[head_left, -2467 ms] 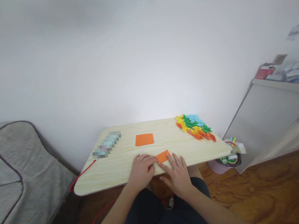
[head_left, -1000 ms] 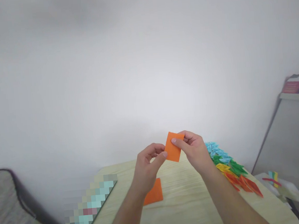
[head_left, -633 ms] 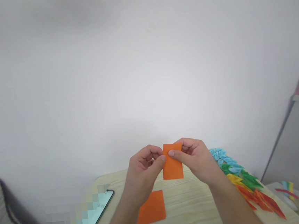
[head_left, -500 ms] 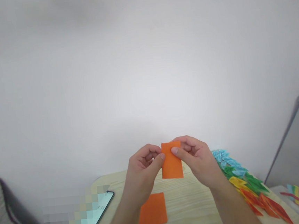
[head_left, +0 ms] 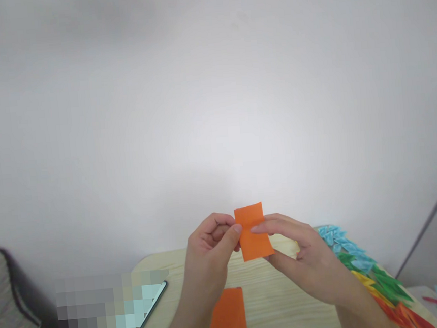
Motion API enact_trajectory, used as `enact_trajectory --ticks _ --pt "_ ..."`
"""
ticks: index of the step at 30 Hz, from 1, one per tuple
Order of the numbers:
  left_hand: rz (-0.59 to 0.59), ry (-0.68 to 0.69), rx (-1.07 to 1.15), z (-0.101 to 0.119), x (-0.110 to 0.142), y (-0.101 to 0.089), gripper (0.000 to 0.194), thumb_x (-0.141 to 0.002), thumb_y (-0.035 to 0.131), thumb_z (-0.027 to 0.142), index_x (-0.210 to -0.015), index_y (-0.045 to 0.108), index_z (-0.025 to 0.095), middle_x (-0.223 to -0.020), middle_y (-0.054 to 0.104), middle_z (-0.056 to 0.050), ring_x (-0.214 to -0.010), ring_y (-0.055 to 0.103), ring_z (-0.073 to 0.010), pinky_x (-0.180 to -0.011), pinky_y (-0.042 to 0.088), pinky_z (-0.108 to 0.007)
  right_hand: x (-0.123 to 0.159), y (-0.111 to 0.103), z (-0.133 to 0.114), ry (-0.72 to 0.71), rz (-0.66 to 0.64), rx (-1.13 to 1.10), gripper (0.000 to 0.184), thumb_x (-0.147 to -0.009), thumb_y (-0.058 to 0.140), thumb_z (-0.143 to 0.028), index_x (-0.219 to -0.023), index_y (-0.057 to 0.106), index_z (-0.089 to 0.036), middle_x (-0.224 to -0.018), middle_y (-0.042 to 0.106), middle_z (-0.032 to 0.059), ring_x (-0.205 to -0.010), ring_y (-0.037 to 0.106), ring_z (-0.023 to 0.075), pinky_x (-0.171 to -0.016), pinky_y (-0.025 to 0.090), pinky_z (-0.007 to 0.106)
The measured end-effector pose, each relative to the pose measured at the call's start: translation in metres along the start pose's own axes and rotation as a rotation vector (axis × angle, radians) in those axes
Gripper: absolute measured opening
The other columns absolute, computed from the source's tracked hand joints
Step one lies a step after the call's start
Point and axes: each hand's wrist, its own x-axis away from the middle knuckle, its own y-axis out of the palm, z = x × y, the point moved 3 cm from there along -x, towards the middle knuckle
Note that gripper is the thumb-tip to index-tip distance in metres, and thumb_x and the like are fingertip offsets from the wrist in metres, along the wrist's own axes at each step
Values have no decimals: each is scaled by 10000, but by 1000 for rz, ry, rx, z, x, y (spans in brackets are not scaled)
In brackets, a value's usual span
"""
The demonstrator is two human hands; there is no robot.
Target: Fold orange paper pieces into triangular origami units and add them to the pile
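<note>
Hands: our left hand [head_left: 210, 249] and right hand [head_left: 301, 259] pinch the small orange paper rectangle [head_left: 252, 232], lifted off the pale wooden counter [head_left: 277, 307] since earlier; folding looks underway.

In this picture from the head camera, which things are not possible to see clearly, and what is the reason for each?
- Flat device with pale blue screen: head view, pixelated, and cut by the bottom edge.
- Back of the small orange paper rectangle: faces away; left hand and right hand thumbs cover its side edges.
- Second orange paper sheet on the light wooden table: left forearm and bottom edge hide part.
- Pile of folded coloured paper pieces: cut off at the bottom right.
</note>
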Motion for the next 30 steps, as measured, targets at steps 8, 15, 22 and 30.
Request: enact_trajectory --ticks 8,15,22,30 --pt "-113 15 -46 12 10 6 156 -880 772 330 -892 728 181 -726 689 -11 -661 564 -122 -630 455 -235 -5 4 -10 21 77 -157 120 -975 700 -231 -988 802 -294 -1100 764 59 -1061 704 243 -970 552 424" --pt "-22 13 -53 15 14 8 207 -844 819 363 -915 725 192 -797 747 -28 -739 667 -161 -672 523 -251 -2 8 -11 22 114 -224 128 -947 739 -229 -1016 805 -313 -1104 775 52 -1049 712 247 -954 553 425" --pt "-32 196 -57 19 27 7 252 -923 733 303 -1172 696 300 -854 748 -9 -759 682 -169 -719 561 -286 0 13 -10 145 185 -342 88 -966 712 -293 -958 799 -281 -1111 785 69 -980 729 253 -905 590 417" --pt "-57 337 -180 19 31 5 85 -872 774 224 -952 780 251 -956 766 -54 -869 696 -230 -799 567 -357 3 15 -8 207 218 -442 62 -934 754 -306 -936 812 -286 -996 806 46 -861 739 223 -800 608 355"
